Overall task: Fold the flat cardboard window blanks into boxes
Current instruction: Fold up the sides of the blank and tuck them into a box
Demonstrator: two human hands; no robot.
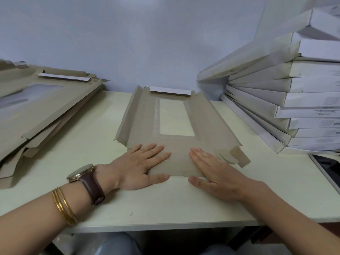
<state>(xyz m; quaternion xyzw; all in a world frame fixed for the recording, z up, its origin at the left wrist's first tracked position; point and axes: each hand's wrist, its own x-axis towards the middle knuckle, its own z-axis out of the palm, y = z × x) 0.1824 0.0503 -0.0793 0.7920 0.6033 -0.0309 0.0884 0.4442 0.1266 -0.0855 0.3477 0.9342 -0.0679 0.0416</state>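
We see a brown blank [176, 144], white boxes [294, 100] at right, a pale green table [92, 148], gold bangles [63, 207].

A brown cardboard blank [207, 124] with a clear window [175, 116] lies on the table [165, 205], long side flaps tilted up. A pile of blanks [46, 107] sits left, and folded white boxes [294, 100] are stacked right.

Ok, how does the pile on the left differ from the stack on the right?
The left pile shows brown cardboard, while the right stack shows white faces. The left pile is open flat blanks lying loose and slanted; the right stack looks like folded, closed boxes. The right stack rises much higher than the left pile. Both sit on the table.
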